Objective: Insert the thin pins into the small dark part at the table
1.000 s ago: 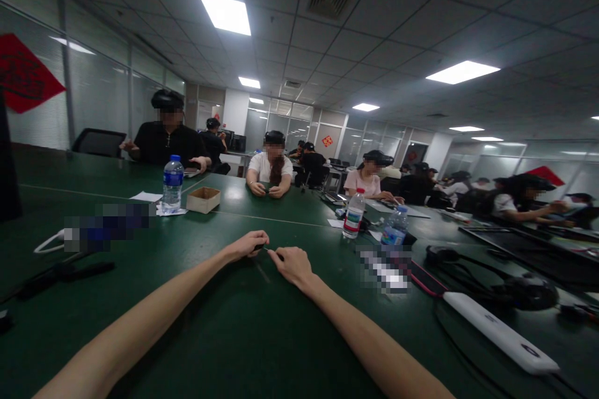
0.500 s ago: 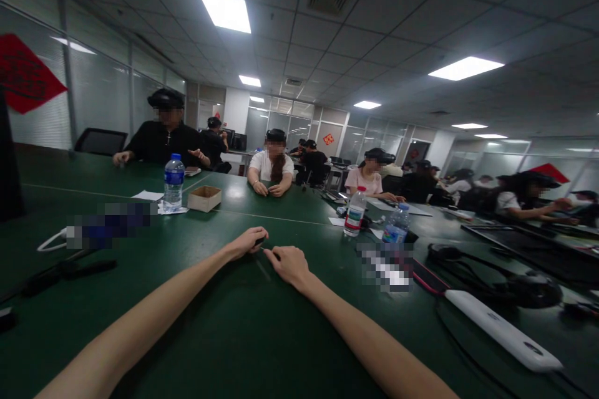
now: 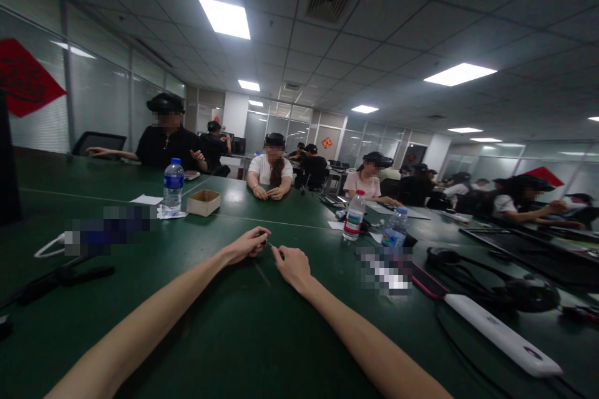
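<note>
My left hand (image 3: 247,245) is closed in a pinch above the green table (image 3: 224,343), at the middle of the view. A small dark thing (image 3: 265,240) shows at its fingertips, too small to name. Close beside it on the right, my right hand (image 3: 294,267) is closed with thumb and forefinger together. Something thin and pale shows at those fingertips, but its kind cannot be made out. A small gap separates the two hands. Both forearms reach in from the bottom edge.
A water bottle (image 3: 173,190) and an open cardboard box (image 3: 203,202) stand left of centre. To the right are a red-capped bottle (image 3: 354,218), another bottle (image 3: 395,229), headphones (image 3: 528,292) and a white power strip (image 3: 503,333). Several people in headsets sit around.
My right hand has shifted slightly right, widening the gap between my hands. My left fingers have changed their hold on the small dark thing. Across the table, one person's arm has stretched out sideways.
</note>
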`<action>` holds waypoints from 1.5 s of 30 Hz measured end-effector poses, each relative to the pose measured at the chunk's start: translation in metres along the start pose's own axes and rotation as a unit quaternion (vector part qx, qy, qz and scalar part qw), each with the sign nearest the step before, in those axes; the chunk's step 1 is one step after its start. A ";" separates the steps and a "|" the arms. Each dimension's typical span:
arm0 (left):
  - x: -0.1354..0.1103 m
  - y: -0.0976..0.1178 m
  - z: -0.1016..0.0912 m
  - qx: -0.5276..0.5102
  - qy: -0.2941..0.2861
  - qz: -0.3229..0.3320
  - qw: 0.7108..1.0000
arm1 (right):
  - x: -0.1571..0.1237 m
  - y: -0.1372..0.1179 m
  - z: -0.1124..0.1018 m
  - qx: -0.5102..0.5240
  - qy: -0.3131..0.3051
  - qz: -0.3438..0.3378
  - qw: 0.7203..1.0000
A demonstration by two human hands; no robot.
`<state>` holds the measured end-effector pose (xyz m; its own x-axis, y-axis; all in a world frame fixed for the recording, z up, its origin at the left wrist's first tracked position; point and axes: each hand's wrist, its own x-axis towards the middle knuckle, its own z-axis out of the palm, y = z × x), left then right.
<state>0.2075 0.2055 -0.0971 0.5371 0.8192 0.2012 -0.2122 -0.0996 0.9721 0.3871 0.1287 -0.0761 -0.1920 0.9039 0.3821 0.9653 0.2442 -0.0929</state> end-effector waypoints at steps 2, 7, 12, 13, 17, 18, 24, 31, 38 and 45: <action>-0.001 0.000 -0.001 -0.004 0.001 0.018 1.000 | 0.001 0.004 -0.001 -0.010 -0.006 -0.010 1.000; 0.001 -0.002 -0.007 -0.022 0.011 0.033 0.999 | 0.002 0.009 -0.001 -0.022 -0.012 -0.022 0.999; 0.002 -0.007 -0.015 -0.026 0.008 0.019 0.999 | 0.002 0.008 0.001 -0.014 -0.022 -0.025 0.999; 0.002 -0.008 -0.015 -0.026 0.008 0.017 0.999 | 0.001 0.008 0.001 -0.010 -0.026 -0.024 0.999; 0.002 -0.009 -0.016 -0.026 0.010 0.017 0.999 | 0.001 0.008 0.000 -0.009 -0.031 -0.024 0.999; 0.003 -0.010 -0.016 -0.023 0.011 0.013 1.000 | 0.000 0.008 -0.001 -0.008 -0.031 -0.026 0.999; 0.003 -0.009 -0.011 -0.012 0.016 -0.011 1.000 | -0.001 0.006 -0.004 -0.007 -0.022 -0.028 0.999; 0.001 -0.004 -0.008 -0.035 0.011 -0.027 0.999 | -0.003 0.001 -0.009 -0.010 -0.043 -0.007 0.999; 0.002 -0.007 -0.011 -0.082 0.031 -0.019 0.996 | -0.002 0.001 -0.008 -0.029 -0.042 0.019 0.999; 0.002 -0.008 -0.012 -0.055 0.052 -0.004 0.997 | -0.001 0.004 -0.003 -0.019 -0.026 -0.006 0.999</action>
<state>0.2009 0.2149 -0.1059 0.4531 0.8743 0.1741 -0.2993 -0.0347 0.9535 0.3920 0.1281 -0.0739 -0.2121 0.9180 0.3351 0.9684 0.2433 -0.0537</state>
